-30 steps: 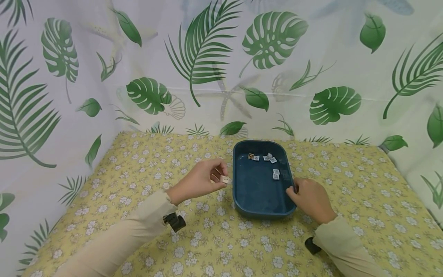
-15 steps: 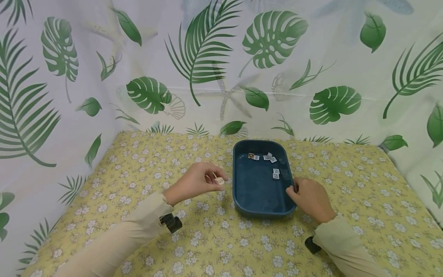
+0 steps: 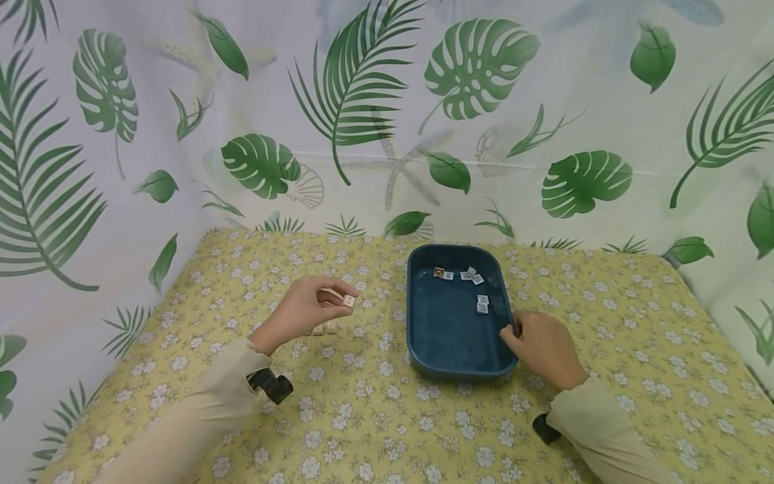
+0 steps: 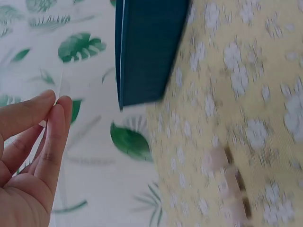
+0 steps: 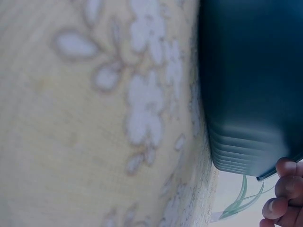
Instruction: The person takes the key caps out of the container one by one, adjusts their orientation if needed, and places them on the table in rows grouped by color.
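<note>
My left hand [image 3: 296, 310] pinches a small cream block [image 3: 349, 301] with dark marks between thumb and fingertips, raised over the cloth to the left of a dark blue plastic tub [image 3: 417, 349]. In the left wrist view, the fingers [image 4: 56, 125] hide nearly all of that block. Below the hand, more cream blocks [image 4: 229, 183] stand in a short row on the cloth, partly covered by the hand in the head view. My right hand [image 3: 544, 346] grips the tub's right rim, thumb at the rim and fingers curled outside.
Inside the tub lie several small white pieces [image 3: 482, 308] with printed codes and one orange-brown piece [image 3: 438, 273]. A yellow floral cloth [image 3: 387, 430] covers the table. Behind it hangs a white curtain [image 3: 375, 81] printed with leaves.
My left hand has moved left, away from the tub, carrying the cream block; the row of blocks below it now shows. The right hand and tub have stayed in place.
</note>
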`<state>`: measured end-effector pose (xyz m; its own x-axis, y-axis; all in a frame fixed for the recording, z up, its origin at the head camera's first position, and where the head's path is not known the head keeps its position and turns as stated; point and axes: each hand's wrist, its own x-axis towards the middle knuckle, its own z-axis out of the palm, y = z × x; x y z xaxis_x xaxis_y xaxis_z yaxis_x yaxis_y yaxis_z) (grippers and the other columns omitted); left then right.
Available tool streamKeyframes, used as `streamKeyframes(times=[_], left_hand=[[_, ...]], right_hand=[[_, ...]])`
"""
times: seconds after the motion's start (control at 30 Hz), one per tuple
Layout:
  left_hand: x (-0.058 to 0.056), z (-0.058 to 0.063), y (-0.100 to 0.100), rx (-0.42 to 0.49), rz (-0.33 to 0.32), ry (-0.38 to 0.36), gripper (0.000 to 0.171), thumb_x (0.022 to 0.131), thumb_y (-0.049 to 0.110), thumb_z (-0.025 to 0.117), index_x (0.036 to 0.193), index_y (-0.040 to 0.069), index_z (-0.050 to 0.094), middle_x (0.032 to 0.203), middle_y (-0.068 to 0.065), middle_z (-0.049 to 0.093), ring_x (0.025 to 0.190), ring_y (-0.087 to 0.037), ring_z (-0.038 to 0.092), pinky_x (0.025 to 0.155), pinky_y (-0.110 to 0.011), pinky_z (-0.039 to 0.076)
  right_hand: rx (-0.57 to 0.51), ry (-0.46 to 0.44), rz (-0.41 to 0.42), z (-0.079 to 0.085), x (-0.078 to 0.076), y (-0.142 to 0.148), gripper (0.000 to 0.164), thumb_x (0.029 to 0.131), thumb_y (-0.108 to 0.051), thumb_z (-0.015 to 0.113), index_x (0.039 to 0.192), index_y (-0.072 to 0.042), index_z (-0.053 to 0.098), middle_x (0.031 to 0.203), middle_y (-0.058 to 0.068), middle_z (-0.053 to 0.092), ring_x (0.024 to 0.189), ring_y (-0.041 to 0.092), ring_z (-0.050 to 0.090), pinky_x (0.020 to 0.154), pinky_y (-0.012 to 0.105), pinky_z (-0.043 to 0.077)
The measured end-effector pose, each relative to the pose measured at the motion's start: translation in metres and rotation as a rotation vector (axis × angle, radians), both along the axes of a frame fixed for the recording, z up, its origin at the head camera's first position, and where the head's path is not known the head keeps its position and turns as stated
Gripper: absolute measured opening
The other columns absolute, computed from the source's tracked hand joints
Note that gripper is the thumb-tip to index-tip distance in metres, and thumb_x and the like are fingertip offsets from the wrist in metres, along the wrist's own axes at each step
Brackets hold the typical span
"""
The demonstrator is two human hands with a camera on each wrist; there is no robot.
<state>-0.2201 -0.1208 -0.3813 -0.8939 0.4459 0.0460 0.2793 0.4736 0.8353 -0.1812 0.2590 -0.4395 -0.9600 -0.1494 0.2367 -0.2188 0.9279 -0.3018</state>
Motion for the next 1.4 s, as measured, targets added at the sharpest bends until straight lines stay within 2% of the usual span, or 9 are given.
streamKeyframes(times=[0.13, 0.27, 0.43, 0.57, 0.67, 0.8, 0.93, 1.17, 1.4], left_hand=[[-0.004, -0.009, -0.029, 0.009, 0.092, -0.012, 0.026, 0.086, 0.012, 0.068, 0.111, 0.008, 0.067, 0.119, -0.013, 0.063, 0.098, -0.025, 0.067, 0.081, -0.034, 0.056], [-0.008, -0.024, -0.059, -0.032, 0.167, -0.002, 0.027, 0.086, 0.012, 0.067, 0.113, 0.007, 0.066, 0.123, -0.014, 0.061, 0.101, -0.029, 0.065, 0.082, -0.038, 0.056], [-0.011, -0.045, -0.088, -0.106, 0.217, 0.002, 0.028, 0.087, 0.012, 0.066, 0.114, 0.003, 0.065, 0.119, -0.017, 0.063, 0.099, -0.030, 0.065, 0.081, -0.040, 0.055], [-0.012, -0.058, -0.101, -0.152, 0.225, -0.025, 0.027, 0.088, 0.013, 0.066, 0.113, 0.003, 0.065, 0.114, -0.018, 0.064, 0.098, -0.031, 0.064, 0.081, -0.040, 0.055], [-0.014, -0.067, -0.108, -0.181, 0.226, -0.039, 0.026, 0.088, 0.015, 0.066, 0.111, 0.004, 0.066, 0.112, -0.018, 0.065, 0.098, -0.030, 0.064, 0.081, -0.040, 0.055], [-0.015, -0.073, -0.112, -0.222, 0.233, -0.019, 0.023, 0.087, 0.015, 0.067, 0.108, 0.005, 0.066, 0.107, -0.016, 0.066, 0.097, -0.029, 0.064, 0.081, -0.041, 0.054], [-0.015, -0.075, -0.112, -0.245, 0.219, 0.003, 0.022, 0.087, 0.015, 0.067, 0.107, 0.006, 0.067, 0.106, -0.014, 0.066, 0.095, -0.027, 0.063, 0.080, -0.041, 0.054], [-0.017, -0.077, -0.111, -0.263, 0.195, -0.033, 0.020, 0.086, 0.018, 0.068, 0.104, 0.008, 0.069, 0.104, -0.012, 0.067, 0.092, -0.024, 0.063, 0.078, -0.040, 0.054], [-0.017, -0.078, -0.110, -0.263, 0.162, -0.017, 0.018, 0.086, 0.017, 0.069, 0.102, 0.009, 0.070, 0.100, -0.010, 0.067, 0.085, -0.019, 0.063, 0.074, -0.037, 0.053]], right_hand=[[-0.006, -0.013, -0.003, 0.001, 0.000, -0.001, 0.033, 0.088, -0.013, 0.051, 0.057, -0.013, 0.039, 0.048, -0.002, 0.031, 0.041, 0.012, 0.027, 0.044, 0.023, 0.021], [-0.006, -0.017, -0.005, 0.001, 0.001, -0.001, 0.033, 0.088, -0.012, 0.051, 0.057, -0.013, 0.039, 0.048, -0.002, 0.030, 0.041, 0.012, 0.027, 0.044, 0.023, 0.021], [0.001, -0.016, -0.010, 0.001, 0.001, 0.000, 0.033, 0.088, -0.012, 0.051, 0.057, -0.013, 0.040, 0.048, -0.002, 0.031, 0.041, 0.012, 0.027, 0.044, 0.024, 0.021], [0.004, -0.013, -0.009, 0.000, 0.000, 0.000, 0.033, 0.088, -0.012, 0.051, 0.057, -0.013, 0.040, 0.047, -0.002, 0.031, 0.041, 0.012, 0.027, 0.044, 0.024, 0.021], [0.002, -0.016, -0.010, 0.000, 0.000, 0.000, 0.032, 0.087, -0.012, 0.051, 0.057, -0.013, 0.039, 0.048, -0.002, 0.031, 0.041, 0.012, 0.027, 0.044, 0.024, 0.021], [-0.002, -0.023, -0.010, 0.001, 0.000, -0.001, 0.032, 0.088, -0.012, 0.050, 0.057, -0.013, 0.039, 0.048, -0.002, 0.030, 0.042, 0.012, 0.027, 0.044, 0.024, 0.021], [-0.001, -0.020, -0.011, 0.001, 0.000, -0.001, 0.032, 0.088, -0.013, 0.051, 0.058, -0.013, 0.039, 0.048, -0.002, 0.031, 0.041, 0.012, 0.027, 0.044, 0.024, 0.021], [0.005, -0.028, -0.014, 0.001, 0.000, -0.001, 0.032, 0.088, -0.013, 0.051, 0.058, -0.013, 0.040, 0.048, -0.001, 0.031, 0.042, 0.012, 0.027, 0.044, 0.024, 0.021], [0.000, -0.021, -0.012, 0.001, 0.000, -0.001, 0.032, 0.088, -0.013, 0.051, 0.058, -0.013, 0.040, 0.048, -0.001, 0.031, 0.041, 0.012, 0.027, 0.044, 0.024, 0.021]])
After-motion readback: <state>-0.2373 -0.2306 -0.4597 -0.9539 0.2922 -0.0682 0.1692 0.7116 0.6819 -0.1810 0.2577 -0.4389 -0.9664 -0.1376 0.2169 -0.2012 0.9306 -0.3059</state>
